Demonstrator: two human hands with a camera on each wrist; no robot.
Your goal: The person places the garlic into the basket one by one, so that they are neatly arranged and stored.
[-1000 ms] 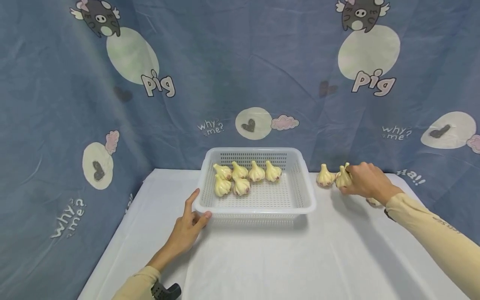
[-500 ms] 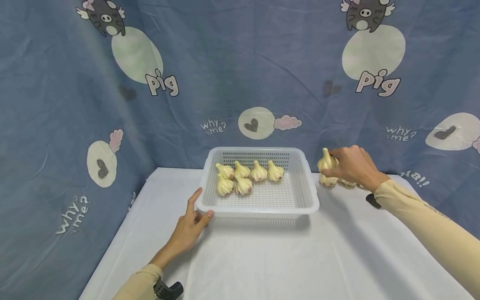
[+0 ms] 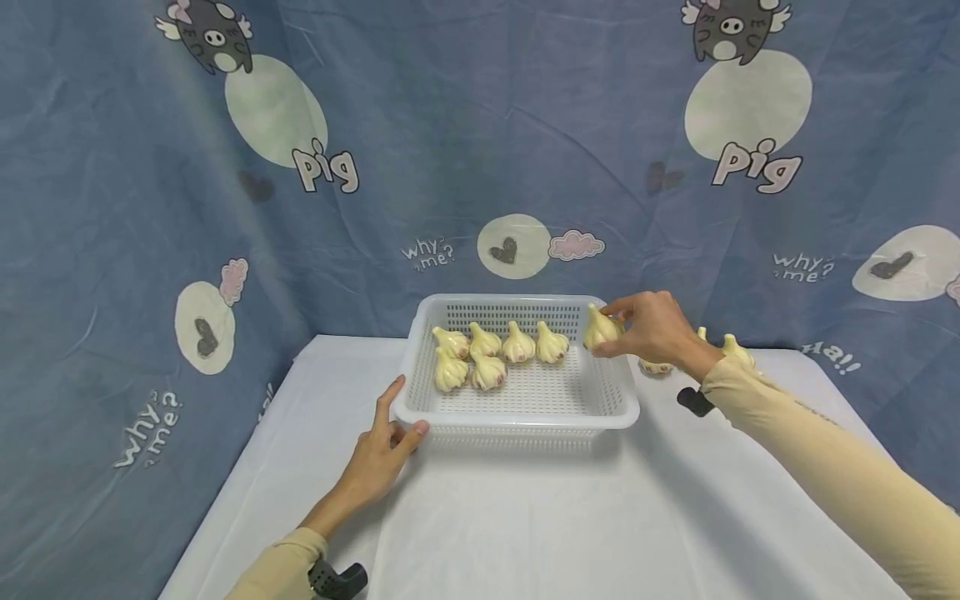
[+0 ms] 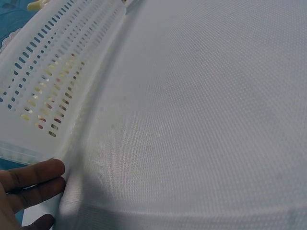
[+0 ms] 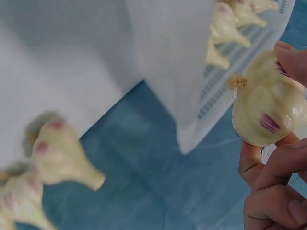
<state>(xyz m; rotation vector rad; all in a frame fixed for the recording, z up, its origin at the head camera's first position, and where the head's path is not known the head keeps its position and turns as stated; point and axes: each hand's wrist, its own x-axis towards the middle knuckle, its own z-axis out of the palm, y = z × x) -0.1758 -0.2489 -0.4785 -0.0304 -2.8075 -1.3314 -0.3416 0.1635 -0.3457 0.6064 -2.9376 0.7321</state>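
A white plastic basket (image 3: 517,422) with slotted walls stands on the table, and several garlic bulbs (image 3: 489,372) lie in its left and back part. My right hand (image 3: 651,327) pinches another garlic bulb (image 3: 602,329) between thumb and fingers, above the basket's right end. In the right wrist view that held bulb (image 5: 268,103) shows purple streaks and a tuft of roots. At the basket's front left corner, my left hand (image 3: 375,458) touches the rim with spread thumb and index finger. Its fingers (image 4: 36,175) look nearly straight in the left wrist view.
Several more garlic bulbs (image 5: 62,153) stand on the table right of the basket, partly hidden by my right arm in the head view. White cloth (image 3: 525,517) covers the table. A blue printed curtain (image 3: 420,167) hangs right behind it.
My right hand has lifted a garlic bulb from the group at the right and carried it left, over the basket. The left hand stays at the basket's corner.
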